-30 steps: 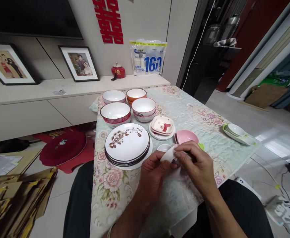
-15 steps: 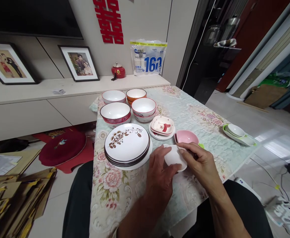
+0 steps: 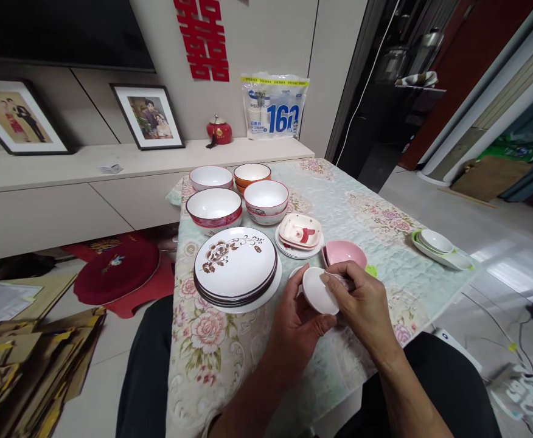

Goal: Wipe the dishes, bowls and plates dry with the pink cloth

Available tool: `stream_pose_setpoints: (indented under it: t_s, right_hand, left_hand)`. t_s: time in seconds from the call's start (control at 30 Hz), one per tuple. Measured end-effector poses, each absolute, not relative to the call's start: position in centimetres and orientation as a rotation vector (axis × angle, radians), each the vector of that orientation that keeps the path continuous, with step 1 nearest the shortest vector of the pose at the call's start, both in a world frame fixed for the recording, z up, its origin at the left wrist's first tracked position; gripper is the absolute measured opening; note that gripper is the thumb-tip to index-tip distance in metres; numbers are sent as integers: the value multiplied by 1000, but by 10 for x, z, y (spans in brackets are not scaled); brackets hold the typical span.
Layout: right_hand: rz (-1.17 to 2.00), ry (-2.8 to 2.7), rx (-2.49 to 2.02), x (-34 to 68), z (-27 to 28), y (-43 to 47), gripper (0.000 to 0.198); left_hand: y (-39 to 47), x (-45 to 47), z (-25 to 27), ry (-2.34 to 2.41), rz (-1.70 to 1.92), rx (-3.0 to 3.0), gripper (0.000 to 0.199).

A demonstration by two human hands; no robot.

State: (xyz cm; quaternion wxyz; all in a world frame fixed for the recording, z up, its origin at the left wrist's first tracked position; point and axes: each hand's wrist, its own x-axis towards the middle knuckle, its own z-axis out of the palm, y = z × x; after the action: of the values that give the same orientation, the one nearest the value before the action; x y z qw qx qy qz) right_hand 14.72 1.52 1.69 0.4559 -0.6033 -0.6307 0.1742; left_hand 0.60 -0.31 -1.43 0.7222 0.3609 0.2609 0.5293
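Just turned again btwn both hands: small white dish (image 3: pixel 320 293), seen nearly edge-on a sec ago, now w/ broad face toward the viewer. Changed too in the last half sec: hold of L hand (image 3: pixel 299 316), then spread w/ fingertips up over the rim, now wrapped round the left side, w/ thumb along the near edge. Meaning, prob., mid-handling, w/ a shift of hold rather than a letting-go; not set down yet.

And R hand (image 3: pixel 358 298)? Clamped on as well, w/ thumb and fingers pinched at the right rim. Can't tell re anything tucked under that palm; hidden. So, both hands on one dish, close together.

Location: over near part of the tabletop (image 3: pixel 339 201), just this side of the pink bowl (image 3: pixel 349 252), to the right of the plate stack (image 3: pixel 234 261), apart from the latter. Looks lifted, though exact clearance below can't be judged.

Now for looks: plain white, round, smooth, shallow by the look of it, w/ a soft sheen and no pattern on the visible face. Tilted, not level. Inside or underside? Can't say for sure.
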Motion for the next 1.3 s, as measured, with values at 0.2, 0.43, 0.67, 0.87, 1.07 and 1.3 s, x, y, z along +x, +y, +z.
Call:
stream_pose_setpoints:
  t_s: [0.2, 0.43, 0.67, 0.87, 1.07, 1.3]
  right_hand:
    - [581, -1531, -1365, 165, 25, 13, 24]
    - [615, -1385, -1193, 160, 33, 1, 20]
    - [471, -1829, -1072, 147, 31, 7, 14]
    - [144, -1922, -1211, 146, 25, 9, 16]
    - [432, -2002, -1339, 145, 28, 2, 22]
    - [961, -1837, -1180, 159, 40, 1, 19]
  left_hand:
    - [0, -1, -4, 665, 1159, 635, 74]
    - [0, 0, -10, 564, 1092, 639, 75]
    - [1, -1, -1, 448, 1063, 696, 61]
    - [0, -1, -5, 491, 1082, 635, 77]
    - [1, -2, -14, 642, 1205, 871, 81]
    - [4, -2, -16, 678, 1313, 1036, 75]
